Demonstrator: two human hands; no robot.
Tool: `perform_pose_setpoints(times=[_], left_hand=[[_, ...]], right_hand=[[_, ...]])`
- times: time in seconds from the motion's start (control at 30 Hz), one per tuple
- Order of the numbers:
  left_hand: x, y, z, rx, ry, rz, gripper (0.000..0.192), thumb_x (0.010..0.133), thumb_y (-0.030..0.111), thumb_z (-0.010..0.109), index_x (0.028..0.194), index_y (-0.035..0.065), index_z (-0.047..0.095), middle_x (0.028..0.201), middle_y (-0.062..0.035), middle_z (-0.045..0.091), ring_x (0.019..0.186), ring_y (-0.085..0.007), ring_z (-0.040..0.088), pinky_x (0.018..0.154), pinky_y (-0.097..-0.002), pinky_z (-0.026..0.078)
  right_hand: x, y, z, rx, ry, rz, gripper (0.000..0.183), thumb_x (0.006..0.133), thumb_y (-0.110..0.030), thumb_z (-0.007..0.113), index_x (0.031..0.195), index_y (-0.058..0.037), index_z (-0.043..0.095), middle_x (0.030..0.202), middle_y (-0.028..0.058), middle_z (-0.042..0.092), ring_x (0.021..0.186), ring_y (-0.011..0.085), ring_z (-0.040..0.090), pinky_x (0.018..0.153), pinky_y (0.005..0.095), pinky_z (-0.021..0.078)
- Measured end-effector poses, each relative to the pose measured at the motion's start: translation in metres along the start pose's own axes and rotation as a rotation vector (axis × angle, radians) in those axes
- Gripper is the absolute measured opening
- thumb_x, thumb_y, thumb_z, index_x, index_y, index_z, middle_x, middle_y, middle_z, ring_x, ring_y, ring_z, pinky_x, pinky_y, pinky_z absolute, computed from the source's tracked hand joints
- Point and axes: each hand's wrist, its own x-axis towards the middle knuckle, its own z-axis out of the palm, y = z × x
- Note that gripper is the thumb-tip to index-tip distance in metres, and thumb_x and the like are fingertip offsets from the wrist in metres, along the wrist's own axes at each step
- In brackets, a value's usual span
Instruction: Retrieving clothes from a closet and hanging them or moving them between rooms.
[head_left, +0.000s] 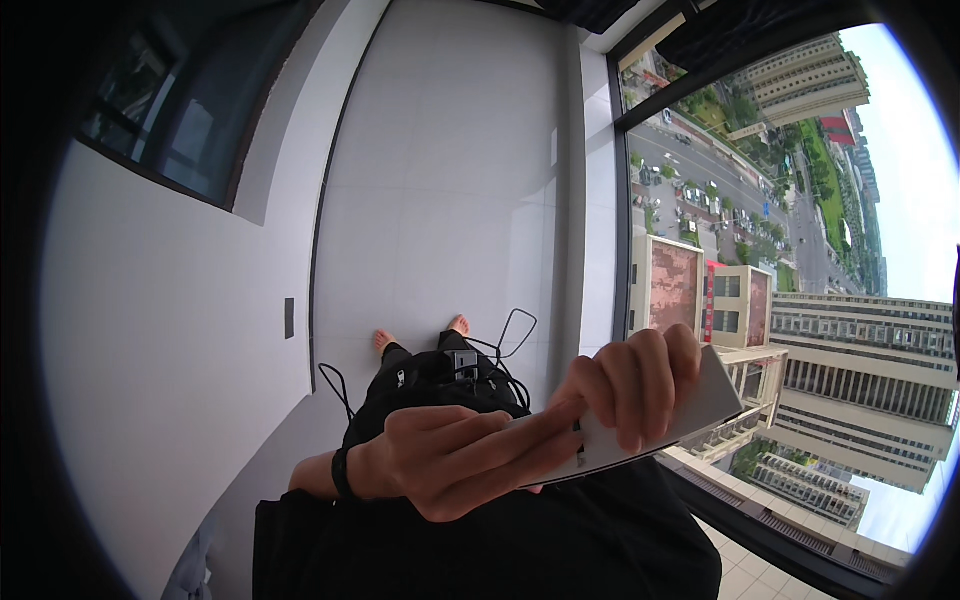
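A flat, pale rectangular object (705, 409), perhaps a thin box or case, is tilted in front of my chest. My right hand (637, 386) grips its far right part, with the fingers bent over the pale face. From the left, my left hand (457, 457) reaches across its other end, fingers stretched out flat along it. The fingertips of my left hand come close to the right hand. A small dark slot or mark (579, 442) shows between the two hands. Much of the object's left part is hidden behind my left fingers. A black band (341, 474) circles my left wrist.
A small silver device (465, 364) with black cables (517, 330) hangs at my waist. My bare feet stand on grey floor tiles (450, 225). To the left is a white wall (180, 315) with a window (202, 112); to the right, a large window (622, 225) overlooks streets and buildings.
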Motion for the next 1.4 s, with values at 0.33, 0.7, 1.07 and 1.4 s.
perform_pose_setpoints(times=[0.33,0.7,1.07,1.4], left_hand=[[-0.003,0.006,0.015,-0.038,0.098,-0.097,0.021,0.082,0.000,0.066,0.102,-0.0004,0.071,0.103,-0.0134,0.062,0.071,-0.0171,0.068,0.047,-0.0192,0.054],[0.012,0.017,0.003,-0.057,0.037,-0.218,0.033,0.078,-0.011,0.058,0.110,-0.0074,0.062,0.112,-0.0177,0.056,0.076,-0.0213,0.066,0.057,-0.0257,0.058],[0.043,0.039,-0.016,-0.706,0.059,-0.735,0.041,0.097,0.007,0.049,0.131,-0.0083,0.032,0.114,-0.0221,0.054,0.081,-0.0210,0.064,0.058,-0.0269,0.052],[0.079,0.078,-0.018,-1.086,-0.105,-0.892,0.041,0.094,0.003,0.050,0.121,-0.0051,0.020,0.098,-0.0200,0.061,0.065,-0.0203,0.065,0.056,-0.0277,0.052]], right_hand=[[-0.015,0.008,0.004,0.069,0.340,0.157,0.019,0.104,-0.018,0.031,0.108,-0.0095,0.048,0.068,0.0011,0.058,0.048,0.0118,0.055,0.057,0.0260,0.0391],[0.013,0.021,0.030,-0.209,0.370,0.147,0.036,0.107,-0.026,0.023,0.122,-0.0033,0.047,0.073,-0.0001,0.049,0.047,0.0070,0.047,0.052,0.0242,0.0310],[0.052,-0.014,0.081,-0.437,0.477,0.366,0.037,0.094,-0.026,0.038,0.122,-0.0008,0.039,0.098,0.0223,0.063,0.073,0.0211,0.062,0.071,0.0349,0.0543],[0.040,-0.056,0.082,-0.633,0.080,0.502,0.058,0.087,-0.012,0.040,0.140,-0.0009,0.019,0.115,0.0233,0.055,0.093,0.0224,0.058,0.080,0.0392,0.0520]])
